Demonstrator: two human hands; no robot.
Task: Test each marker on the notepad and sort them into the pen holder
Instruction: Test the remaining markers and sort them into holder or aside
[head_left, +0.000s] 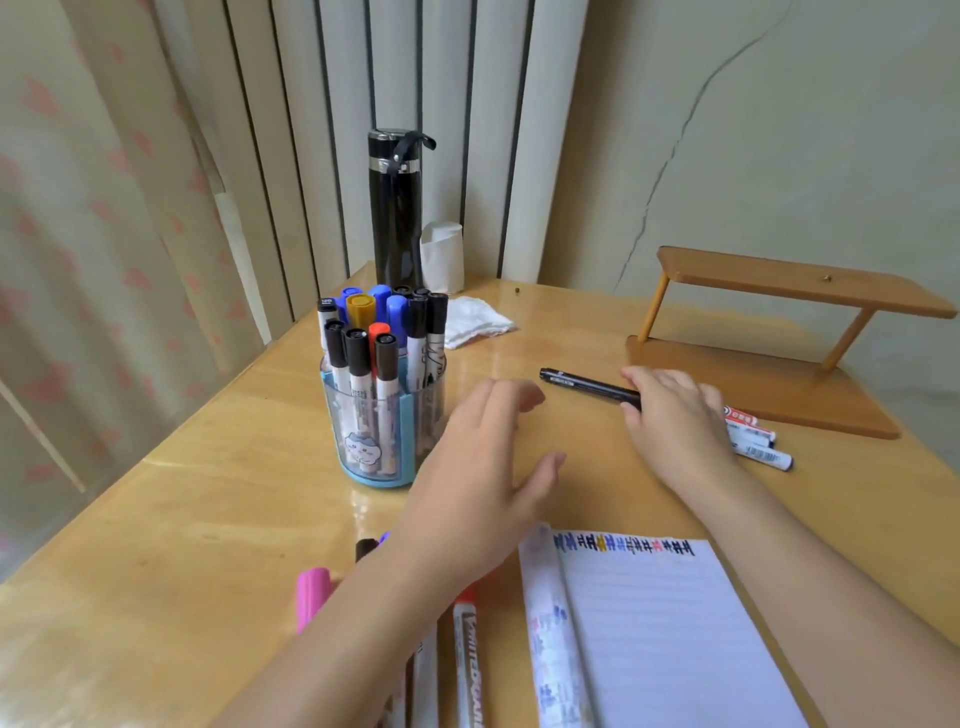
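Note:
A clear blue pen holder (370, 415) stands left of centre, packed with several capped markers. My left hand (488, 467) hovers just right of it, fingers spread and relaxed, holding nothing. My right hand (675, 415) lies over a black marker (587, 384) on the table, fingers curled around its near end. The lined notepad (654, 634) lies at the bottom right, with a row of coloured test marks along its top edge. More markers (758, 447) lie just right of my right hand. Others, among them a pink one (310, 595) and a red-capped one (467, 670), lie under my left forearm.
A black flask (396, 208) and a white paper cup (442, 257) stand at the table's back edge. A crumpled white tissue (475, 321) lies behind the holder. A small wooden shelf (779, 338) stands at the right, against the wall. Curtains hang at the left.

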